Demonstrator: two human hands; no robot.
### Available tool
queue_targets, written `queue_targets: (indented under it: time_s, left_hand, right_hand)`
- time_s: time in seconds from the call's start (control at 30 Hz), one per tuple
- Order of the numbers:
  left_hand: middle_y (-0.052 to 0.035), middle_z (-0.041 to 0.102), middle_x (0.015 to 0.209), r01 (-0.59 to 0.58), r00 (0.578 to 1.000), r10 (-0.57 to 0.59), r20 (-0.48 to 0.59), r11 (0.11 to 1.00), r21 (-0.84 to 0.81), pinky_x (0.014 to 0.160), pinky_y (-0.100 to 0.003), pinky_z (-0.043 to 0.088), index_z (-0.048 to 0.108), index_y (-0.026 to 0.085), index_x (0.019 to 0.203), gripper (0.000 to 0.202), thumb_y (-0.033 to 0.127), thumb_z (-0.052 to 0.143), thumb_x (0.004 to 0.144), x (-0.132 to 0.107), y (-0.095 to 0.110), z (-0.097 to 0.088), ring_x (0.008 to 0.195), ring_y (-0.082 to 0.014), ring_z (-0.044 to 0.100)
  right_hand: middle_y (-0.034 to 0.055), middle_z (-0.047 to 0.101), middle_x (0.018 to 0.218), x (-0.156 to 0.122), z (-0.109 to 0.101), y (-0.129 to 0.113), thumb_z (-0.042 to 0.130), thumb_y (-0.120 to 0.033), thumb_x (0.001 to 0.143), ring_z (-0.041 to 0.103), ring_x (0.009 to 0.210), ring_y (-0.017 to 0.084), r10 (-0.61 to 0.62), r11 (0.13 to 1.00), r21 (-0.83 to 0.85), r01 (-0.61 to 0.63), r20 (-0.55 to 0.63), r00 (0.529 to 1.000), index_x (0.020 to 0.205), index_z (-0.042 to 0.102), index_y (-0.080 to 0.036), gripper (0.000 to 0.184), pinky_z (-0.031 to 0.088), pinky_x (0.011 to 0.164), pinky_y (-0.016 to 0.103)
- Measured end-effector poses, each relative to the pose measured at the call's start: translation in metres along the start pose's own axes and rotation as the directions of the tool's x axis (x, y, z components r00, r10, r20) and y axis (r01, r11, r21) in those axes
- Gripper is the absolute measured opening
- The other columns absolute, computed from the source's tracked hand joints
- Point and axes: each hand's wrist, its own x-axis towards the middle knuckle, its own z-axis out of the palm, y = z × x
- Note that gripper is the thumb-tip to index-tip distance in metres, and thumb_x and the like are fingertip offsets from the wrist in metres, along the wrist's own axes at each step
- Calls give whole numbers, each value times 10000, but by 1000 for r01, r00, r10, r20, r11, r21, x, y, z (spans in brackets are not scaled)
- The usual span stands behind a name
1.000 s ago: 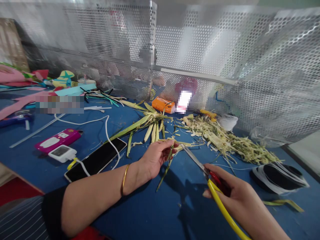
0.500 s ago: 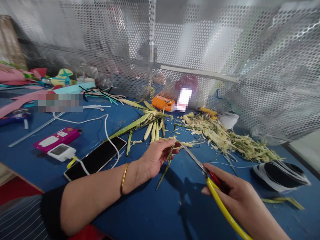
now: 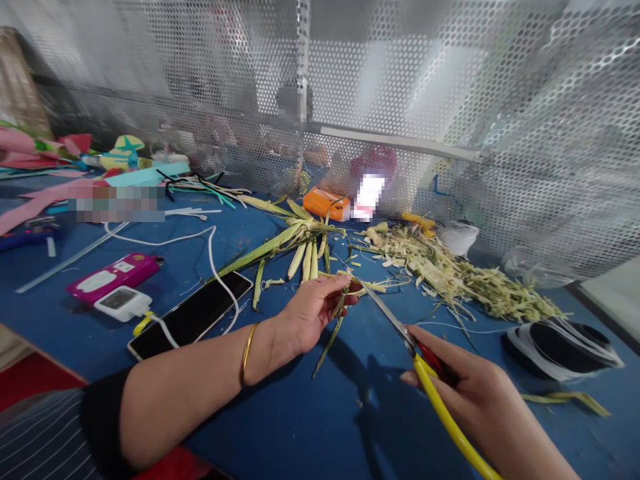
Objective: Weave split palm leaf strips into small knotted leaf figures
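My left hand (image 3: 313,310) pinches a thin green and yellow leaf strip (image 3: 331,333) above the blue table (image 3: 300,413); the strip's lower end trails down toward the table. My right hand (image 3: 475,397) is closed on scissors (image 3: 400,330) with yellow and red handles. The steel blades point up and left, and their tip meets the strip right at my left fingertips. A gold bangle sits on my left wrist.
A bundle of cut leaf strips (image 3: 295,243) lies beyond my hands, and a heap of trimmings (image 3: 460,277) spreads to the right. A black phone (image 3: 193,317) on a white cable, a pink device (image 3: 113,273), an orange case (image 3: 326,203) and a black tape roll (image 3: 563,347) lie around. Perforated metal screens wall the back.
The scissor tip has moved a little closer to my left fingertips and the strip. Both hands otherwise hold the same pose.
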Motion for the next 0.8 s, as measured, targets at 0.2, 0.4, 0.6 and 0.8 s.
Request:
queue_targets:
  time_s: [0.2, 0.4, 0.6, 0.8]
  left_hand:
    - [-65, 721, 863, 19, 1000, -19, -2, 1000, -16, 622, -222, 445, 725, 127, 769, 139, 253, 741, 713, 2, 0, -2, 688, -104, 628]
    - [-70, 722, 870, 39, 999, -39, -8, 999, -33, 606, -210, 448, 728, 111, 767, 161, 251, 763, 695, 2, 0, -1, 669, -91, 619]
    - [-67, 724, 864, 39, 999, -39, 3, 998, -45, 576, -194, 445, 733, 116, 784, 161, 250, 768, 701, 4, 0, -2, 641, -78, 611]
    - [-63, 717, 859, 32, 999, -32, 3, 999, -41, 566, -186, 437, 724, 117, 773, 143, 252, 744, 730, 4, 1, -2, 629, -66, 592]
  right_hand:
    - [37, 733, 789, 1, 0, 3, 640, -564, 769, 631, 575, 139, -5, 999, -43, 6, 10, 1000, 1199, 682, -152, 597, 529, 548, 181]
    - [24, 733, 761, 1, 0, 5, 657, -562, 752, 641, 564, 135, -23, 994, -106, 23, -3, 1000, 1183, 696, -166, 588, 521, 535, 160]
    - [29, 743, 750, 1, -1, 1, 654, -569, 752, 643, 543, 131, -56, 991, -120, 51, -40, 998, 1159, 710, -163, 577, 522, 524, 153]
    - [31, 763, 833, 1, -2, 4, 660, -552, 758, 672, 588, 134, -67, 987, -146, 63, -20, 998, 1184, 697, -181, 566, 524, 551, 138]
